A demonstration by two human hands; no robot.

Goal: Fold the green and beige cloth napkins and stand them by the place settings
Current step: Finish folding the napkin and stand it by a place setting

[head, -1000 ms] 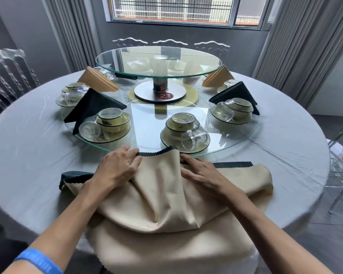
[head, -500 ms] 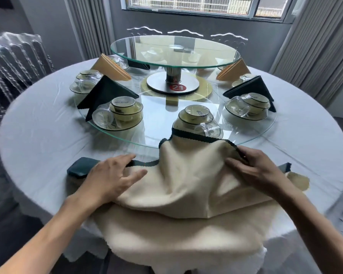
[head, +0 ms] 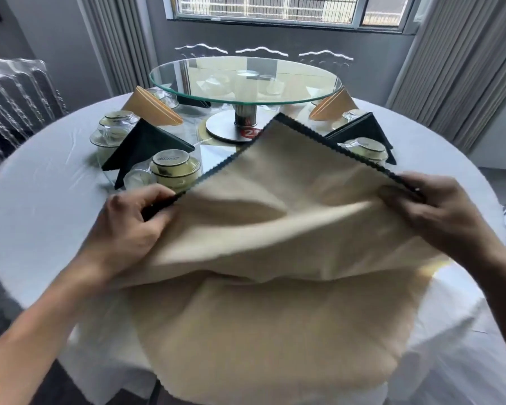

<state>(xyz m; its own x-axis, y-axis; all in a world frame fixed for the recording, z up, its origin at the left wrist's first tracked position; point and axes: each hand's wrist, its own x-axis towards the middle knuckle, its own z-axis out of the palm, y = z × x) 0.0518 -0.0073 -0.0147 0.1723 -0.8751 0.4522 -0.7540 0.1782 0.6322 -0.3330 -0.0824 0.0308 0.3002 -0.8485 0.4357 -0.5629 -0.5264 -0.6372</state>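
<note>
A beige napkin (head: pixel 289 206) lies over a green one whose zigzag edge (head: pixel 327 138) shows along its far sides. My left hand (head: pixel 129 226) pinches both cloths at their left corner; my right hand (head: pixel 438 211) pinches the right corner. The pair is lifted off the table, its far corner raised over the glass turntable. Another beige cloth (head: pixel 269 340) hangs over the near table edge below. Folded napkins stand by the settings: a green (head: pixel 140 147) and a beige (head: pixel 151 111) on the left, a green (head: pixel 362 133) and a beige (head: pixel 330 108) on the right.
A round table (head: pixel 47 194) with a white cloth carries a low glass turntable with cup-and-saucer settings (head: pixel 174 168) and upturned glasses. A raised glass tier (head: pixel 246 78) stands at the centre on a metal post. Clear chairs (head: pixel 15 92) surround the table; curtains and a window lie behind.
Both hands went from pressing the cloths flat to gripping their side corners and lifting them. The napkins' far corner now rises over the turntable, hiding the nearest setting.
</note>
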